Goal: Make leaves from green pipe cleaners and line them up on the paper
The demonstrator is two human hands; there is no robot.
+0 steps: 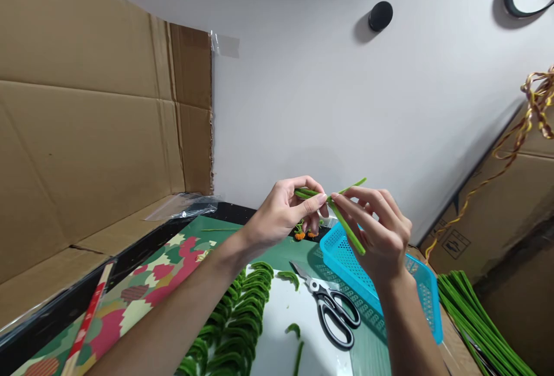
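In front of the wall, my left hand (298,203) pinches green pipe cleaners (350,233) between thumb and fingertips. My right hand (375,223) has its thumb and finger closed on them too, close to the left fingertips. One stem sticks up to the right, another slants down across the right fingers. How the stems join is hidden by the fingertips. Below lie black-handled scissors (335,306), spread slightly, on a white sheet (277,318). Rows of curved green pipe-cleaner pieces (238,318) cover its left part, with a few loose pieces (293,330) beside the scissors.
A blue perforated basket (434,312) stands at right, partly behind my forearm. Long green pipe cleaners (480,324) lie beyond it. Small orange items (299,236) sit behind my hands. Cardboard (86,133) walls the left; a red-and-white strip (89,321) lies near a patterned sheet (142,289).
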